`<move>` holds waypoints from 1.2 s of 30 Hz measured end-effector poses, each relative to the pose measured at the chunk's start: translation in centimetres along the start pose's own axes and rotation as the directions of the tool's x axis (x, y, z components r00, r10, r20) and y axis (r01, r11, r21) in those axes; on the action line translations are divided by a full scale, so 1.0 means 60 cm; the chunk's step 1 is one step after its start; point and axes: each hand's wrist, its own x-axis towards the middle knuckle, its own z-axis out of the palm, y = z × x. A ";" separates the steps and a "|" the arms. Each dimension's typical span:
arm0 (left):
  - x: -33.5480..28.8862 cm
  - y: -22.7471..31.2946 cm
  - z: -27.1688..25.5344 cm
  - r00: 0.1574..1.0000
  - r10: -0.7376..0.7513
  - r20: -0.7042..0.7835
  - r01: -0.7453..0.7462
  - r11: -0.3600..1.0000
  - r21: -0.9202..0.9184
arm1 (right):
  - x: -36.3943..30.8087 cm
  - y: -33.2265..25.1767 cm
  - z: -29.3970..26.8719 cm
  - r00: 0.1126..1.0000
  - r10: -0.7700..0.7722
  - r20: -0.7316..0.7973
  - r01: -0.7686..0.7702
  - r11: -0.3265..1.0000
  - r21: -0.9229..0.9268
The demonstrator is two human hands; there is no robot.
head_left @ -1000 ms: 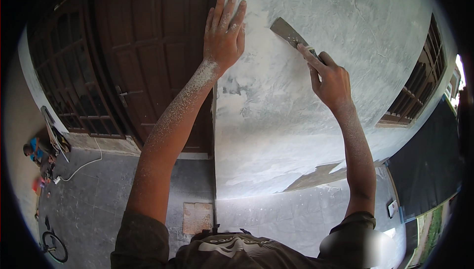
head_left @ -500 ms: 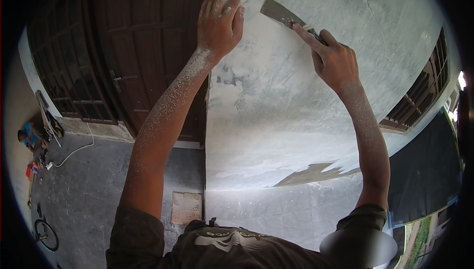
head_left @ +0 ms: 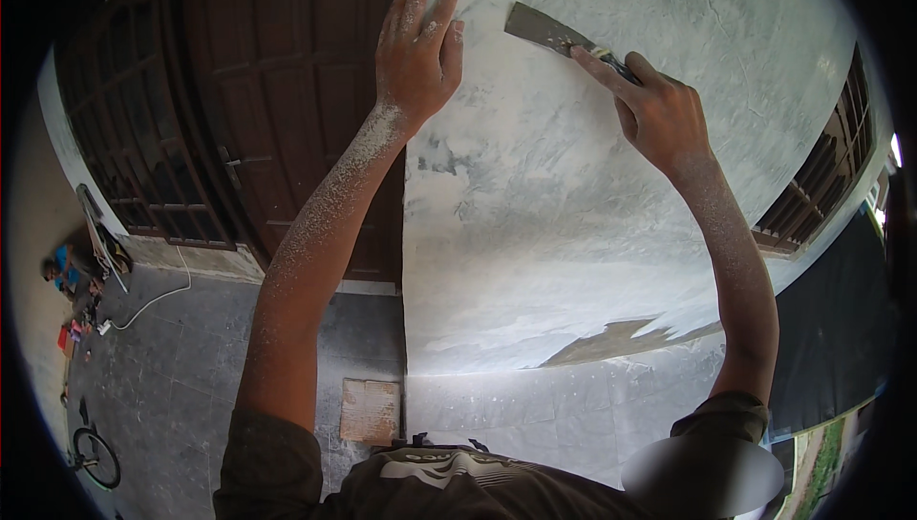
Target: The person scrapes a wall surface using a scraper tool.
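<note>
Scraper [head_left: 556,34] leans up and left from the right hand [head_left: 666,117], its blade [head_left: 531,25] lying beyond the fingertips against the backdrop of the pale wall [head_left: 573,195]; whether its edge touches, I can't tell. One finger stretches along to the blade's base, another bends over the handle [head_left: 617,63], gripping it. The dusty left hand [head_left: 417,66], fingers slightly spread, is raised at the wall's edge beside the brown door [head_left: 277,71].
</note>
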 end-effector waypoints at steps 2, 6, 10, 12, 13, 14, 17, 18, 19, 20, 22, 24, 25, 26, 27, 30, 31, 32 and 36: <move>-0.007 0.008 0.004 1.000 -0.026 -0.010 0.026 1.000 0.013 | -0.016 0.012 0.003 0.998 0.030 0.053 -0.029 0.999 -0.016; -0.001 0.007 0.002 1.000 -0.025 0.009 0.025 0.999 0.025 | -0.006 0.003 0.000 0.996 0.036 0.078 -0.037 0.999 0.004; 0.007 0.009 -0.003 0.999 -0.027 0.024 0.028 1.000 -0.012 | 0.010 -0.010 0.003 1.000 0.011 0.020 -0.012 1.000 0.026; 0.006 0.006 -0.004 0.999 -0.033 0.040 0.032 0.999 0.002 | 0.003 -0.003 0.013 1.000 -0.001 -0.027 0.001 1.000 0.021; -0.001 0.006 0.001 1.000 -0.016 0.014 0.016 1.000 0.018 | -0.009 0.002 0.017 1.000 0.014 -0.003 -0.013 1.000 0.022; -0.004 0.006 0.003 1.000 -0.002 -0.012 0.002 1.000 0.031 | -0.014 0.002 0.015 0.999 0.028 0.024 -0.028 0.999 0.021; -0.006 0.000 0.005 1.000 0.000 0.010 0.000 0.998 0.059 | -0.004 -0.005 0.013 1.000 0.029 -0.006 -0.029 1.000 -0.013; -0.006 0.000 0.004 1.000 -0.001 0.010 0.000 0.998 0.057 | -0.001 -0.011 0.012 1.000 0.030 -0.004 -0.030 0.999 -0.013; -0.006 -0.002 0.003 1.000 0.001 0.008 -0.002 0.999 0.051 | 0.001 -0.020 0.011 0.999 0.034 -0.020 -0.034 0.999 -0.005; -0.005 -0.005 0.001 1.000 0.005 0.007 -0.006 0.999 0.048 | 0.003 -0.024 0.011 0.998 0.038 -0.040 -0.038 0.999 0.006; -0.007 -0.004 -0.002 1.000 0.007 0.012 -0.008 0.999 0.050 | -0.002 -0.017 0.010 0.999 0.045 -0.005 -0.045 0.999 0.018; -0.003 -0.002 0.003 1.000 0.019 0.000 -0.019 0.999 0.051 | -0.007 0.002 0.008 0.998 0.054 0.019 -0.054 0.998 0.014; -0.005 0.005 0.007 1.000 0.002 0.002 -0.002 0.999 0.038 | -0.016 0.010 0.007 0.998 0.051 0.040 -0.051 0.999 0.013; -0.007 0.008 0.007 1.000 -0.015 0.011 0.015 1.000 0.023 | -0.016 0.006 0.000 0.996 0.051 0.067 -0.052 0.999 0.016; -0.005 0.005 0.006 1.000 -0.010 0.012 0.009 1.000 0.021 | -0.007 0.001 -0.001 0.996 0.057 0.065 -0.058 0.998 0.015; -0.003 0.003 -0.001 0.999 -0.030 0.025 0.030 0.999 0.020 | 0.018 -0.018 -0.004 0.998 0.037 0.055 -0.035 0.999 -0.019; -0.002 0.006 -0.002 0.999 -0.026 0.020 0.026 0.999 0.020 | 0.017 -0.021 0.000 1.000 0.017 0.014 -0.016 0.999 -0.031; 0.000 0.003 -0.005 1.000 -0.018 0.011 0.017 0.999 0.029 | 0.021 -0.023 0.004 0.999 -0.008 -0.038 0.006 0.999 -0.043; -0.003 0.000 0.002 1.000 -0.009 0.016 0.008 0.998 0.055 | -0.013 0.001 -0.003 0.998 0.040 0.039 -0.038 0.997 -0.072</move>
